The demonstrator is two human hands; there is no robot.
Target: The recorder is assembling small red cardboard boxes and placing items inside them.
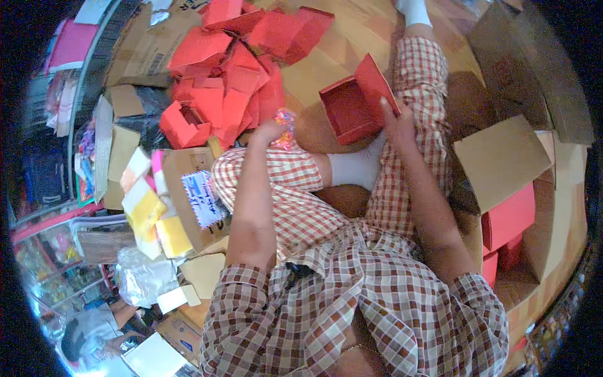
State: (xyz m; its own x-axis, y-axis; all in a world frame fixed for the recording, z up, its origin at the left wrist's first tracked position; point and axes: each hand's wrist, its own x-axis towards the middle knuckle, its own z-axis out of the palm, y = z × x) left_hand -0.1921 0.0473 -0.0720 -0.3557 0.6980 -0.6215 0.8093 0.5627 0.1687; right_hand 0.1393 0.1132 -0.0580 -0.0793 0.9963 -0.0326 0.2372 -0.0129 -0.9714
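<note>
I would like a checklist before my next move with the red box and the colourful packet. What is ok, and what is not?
1. Right hand grips the red box by its lid: ok.
2. Box open: ok, the lid stands raised.
3. Left hand holds the colourful packet: ok.
4. Packet apart from the box: ok, a gap shows between them.
5. Packet's contents identified: cannot tell, too blurred.
6. Cardboard carton at right closed: not ok, a flap is up.
</note>
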